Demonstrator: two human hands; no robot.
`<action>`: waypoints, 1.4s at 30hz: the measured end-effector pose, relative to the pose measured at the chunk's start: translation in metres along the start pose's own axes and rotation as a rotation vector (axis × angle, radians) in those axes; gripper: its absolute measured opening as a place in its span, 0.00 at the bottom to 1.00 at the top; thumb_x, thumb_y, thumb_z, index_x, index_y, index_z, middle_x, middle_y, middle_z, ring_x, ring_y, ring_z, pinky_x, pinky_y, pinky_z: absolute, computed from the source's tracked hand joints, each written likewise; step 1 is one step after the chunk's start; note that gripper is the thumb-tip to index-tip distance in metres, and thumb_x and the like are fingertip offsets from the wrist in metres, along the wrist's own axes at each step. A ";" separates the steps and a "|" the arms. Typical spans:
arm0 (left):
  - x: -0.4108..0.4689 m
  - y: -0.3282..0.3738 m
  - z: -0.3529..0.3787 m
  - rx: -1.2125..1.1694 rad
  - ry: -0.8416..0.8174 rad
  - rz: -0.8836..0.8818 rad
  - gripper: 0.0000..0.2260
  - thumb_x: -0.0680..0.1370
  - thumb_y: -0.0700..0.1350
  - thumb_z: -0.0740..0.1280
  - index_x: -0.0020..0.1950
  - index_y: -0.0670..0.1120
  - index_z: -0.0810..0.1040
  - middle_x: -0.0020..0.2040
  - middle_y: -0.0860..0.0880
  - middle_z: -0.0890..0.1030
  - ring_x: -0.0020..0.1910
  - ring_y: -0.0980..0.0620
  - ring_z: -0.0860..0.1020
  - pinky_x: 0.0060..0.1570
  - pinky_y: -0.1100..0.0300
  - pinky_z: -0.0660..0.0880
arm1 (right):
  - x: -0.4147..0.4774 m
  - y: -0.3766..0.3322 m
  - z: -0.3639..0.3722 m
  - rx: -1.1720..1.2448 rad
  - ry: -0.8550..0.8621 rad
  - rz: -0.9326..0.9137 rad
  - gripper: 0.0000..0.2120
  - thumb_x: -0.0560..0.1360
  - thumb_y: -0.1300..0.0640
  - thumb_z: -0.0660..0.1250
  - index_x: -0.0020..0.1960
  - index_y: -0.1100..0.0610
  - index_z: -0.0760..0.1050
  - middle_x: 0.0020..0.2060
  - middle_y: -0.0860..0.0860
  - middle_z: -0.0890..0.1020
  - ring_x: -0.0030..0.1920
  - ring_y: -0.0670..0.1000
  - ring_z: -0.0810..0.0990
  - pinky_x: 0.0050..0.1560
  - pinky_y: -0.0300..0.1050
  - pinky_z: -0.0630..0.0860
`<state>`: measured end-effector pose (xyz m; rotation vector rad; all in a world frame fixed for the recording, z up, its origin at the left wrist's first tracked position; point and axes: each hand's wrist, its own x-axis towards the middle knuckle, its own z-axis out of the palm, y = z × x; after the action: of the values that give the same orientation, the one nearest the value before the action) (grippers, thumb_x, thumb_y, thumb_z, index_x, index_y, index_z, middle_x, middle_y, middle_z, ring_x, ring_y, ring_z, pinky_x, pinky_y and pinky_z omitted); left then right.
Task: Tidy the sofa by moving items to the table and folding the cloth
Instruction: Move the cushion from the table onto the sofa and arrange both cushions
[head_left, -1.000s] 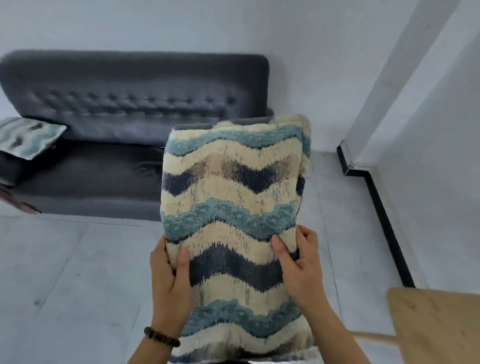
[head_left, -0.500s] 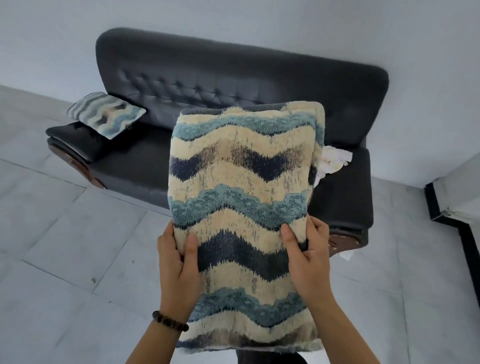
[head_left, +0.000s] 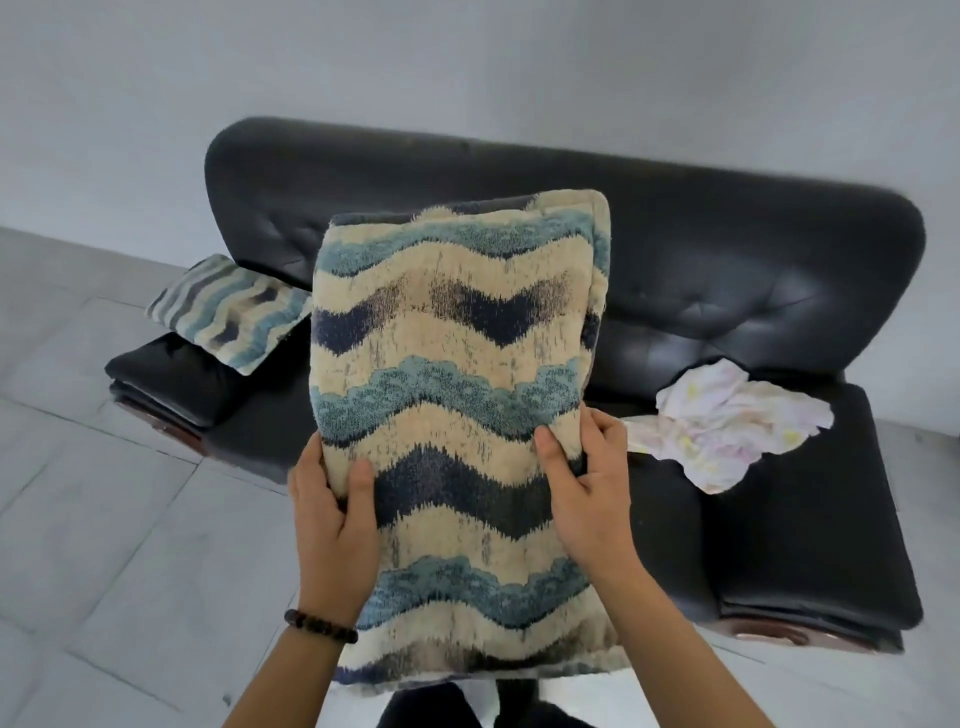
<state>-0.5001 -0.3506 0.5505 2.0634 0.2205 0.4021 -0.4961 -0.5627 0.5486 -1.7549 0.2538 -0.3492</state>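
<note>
Black tufted sofa (head_left: 701, 270) against pale grey wall (head_left: 467, 62), grey tiled floor (head_left: 104, 519).

Nubby woven cushion (head_left: 457, 415); glossy tufted leather sofa (head_left: 727, 260); crumpled cloth (head_left: 727, 426).

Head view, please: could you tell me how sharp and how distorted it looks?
Head view: held cushion and both hands, left, right, fairly sharp; sofa backrest bowed by the wide lens; soft sheen on its leather; frame edges smeared.
</note>
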 end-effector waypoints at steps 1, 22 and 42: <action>0.020 -0.004 0.004 -0.022 -0.015 -0.005 0.18 0.81 0.48 0.61 0.70 0.46 0.66 0.54 0.55 0.71 0.56 0.50 0.71 0.54 0.60 0.69 | 0.016 0.000 0.012 -0.005 0.007 -0.002 0.16 0.79 0.58 0.66 0.65 0.62 0.75 0.53 0.54 0.69 0.40 0.47 0.69 0.38 0.27 0.69; 0.359 -0.128 0.281 0.255 -0.727 0.362 0.20 0.79 0.49 0.66 0.70 0.45 0.70 0.57 0.47 0.74 0.55 0.48 0.73 0.54 0.54 0.66 | 0.209 0.228 0.178 -0.102 0.409 0.709 0.13 0.81 0.54 0.64 0.56 0.60 0.63 0.37 0.51 0.67 0.32 0.44 0.66 0.34 0.36 0.67; 0.332 -0.451 0.439 0.933 -1.046 0.216 0.50 0.71 0.66 0.68 0.80 0.50 0.41 0.80 0.46 0.43 0.78 0.42 0.41 0.71 0.33 0.41 | 0.324 0.519 0.171 -0.987 -0.202 0.453 0.32 0.78 0.41 0.63 0.77 0.54 0.59 0.76 0.60 0.59 0.76 0.63 0.57 0.73 0.62 0.59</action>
<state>-0.0247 -0.3734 0.0211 2.9008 -0.5535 -0.8374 -0.1221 -0.6312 0.0399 -2.5835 0.7489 0.3577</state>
